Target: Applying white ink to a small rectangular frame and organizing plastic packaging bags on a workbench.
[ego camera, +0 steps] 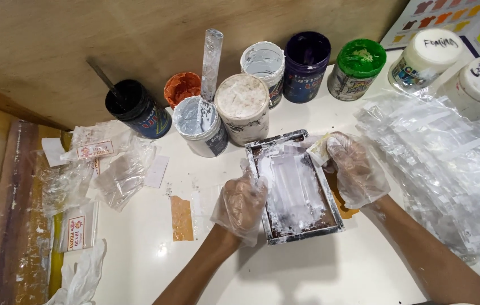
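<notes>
A small rectangular metal-framed screen (295,189), its mesh smeared with white paint, lies flat on the white table (330,271) in front of the person, tilted a little so its far end leans toward the jars. The left hand (241,204), in a thin clear plastic glove, grips the frame's left rail, fingers curled over the edge and closed on it. The right hand (356,172), gloved the same way, rests at the frame's far right corner, its fingers pinched together on a small pale squeegee (319,149) that touches the screen's top edge. Below the frame the table is bare and open toward the person; to its left there is a short stretch of open tabletop with a tan rectangular patch (182,218). To the right, a rumpled heap of clear plastic sleeves (449,164) crowds close to the right wrist. Just beyond the frame's far edge stands a cluster of round paint jars: a white-crusted jar (243,107) nearly touching the frame, a grey jar with a paint-coated stick (211,65) upright in it, a black jar (137,108), a dark purple jar (305,65) and a green-lidded jar (357,68). Crinkled plastic bags (110,169) lie well apart at the left.
</notes>
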